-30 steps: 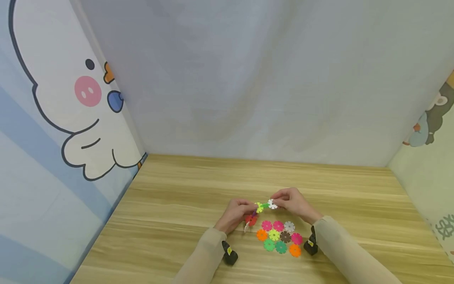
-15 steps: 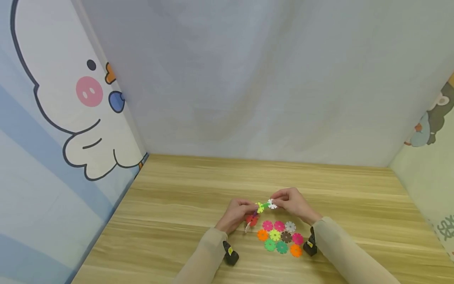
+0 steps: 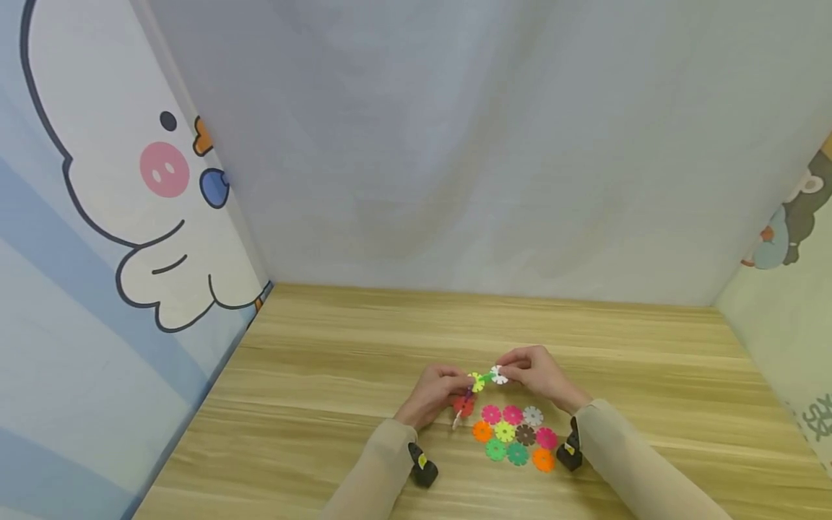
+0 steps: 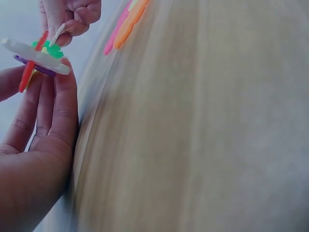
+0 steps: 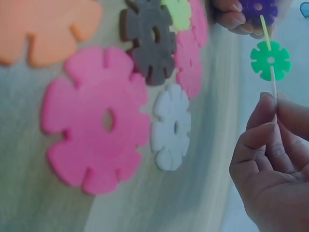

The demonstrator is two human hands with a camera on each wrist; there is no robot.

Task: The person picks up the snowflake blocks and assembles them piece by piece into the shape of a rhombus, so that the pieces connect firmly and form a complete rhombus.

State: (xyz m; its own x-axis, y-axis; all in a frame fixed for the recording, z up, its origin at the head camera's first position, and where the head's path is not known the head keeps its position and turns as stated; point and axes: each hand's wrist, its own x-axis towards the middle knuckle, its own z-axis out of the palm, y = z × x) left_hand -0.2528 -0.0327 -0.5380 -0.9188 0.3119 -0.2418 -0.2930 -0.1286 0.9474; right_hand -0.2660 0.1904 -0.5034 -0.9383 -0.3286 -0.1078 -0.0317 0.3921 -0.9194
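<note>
Notched plastic discs are slotted together into a short chain between both hands. At its left end a white disc [image 4: 36, 53] crosses a red disc [image 3: 464, 406], with a purple disc [image 5: 247, 10] beside them. A yellow disc [image 3: 477, 383] follows, then a green disc [image 5: 260, 62]. Thumb and fingers of my left hand [image 3: 432, 393] pinch the chain near the yellow disc. My right hand [image 3: 542, 372] pinches the white disc [image 3: 499, 375] at the other end between thumb and fingertips. In the right wrist view, that disc stands edge-on in a slot of the green one.
Several loose discs lie flat on the wooden table [image 3: 338, 361] just in front of the hands, among them a brown disc [image 3: 525, 435], a pink disc [image 5: 82, 121] and an orange disc [image 3: 543, 460]. A grey curtain [image 3: 455, 180] hangs behind the table.
The red and white discs at the chain's left end have shifted slightly to the right. Both hands keep their holds in nearly the same place.
</note>
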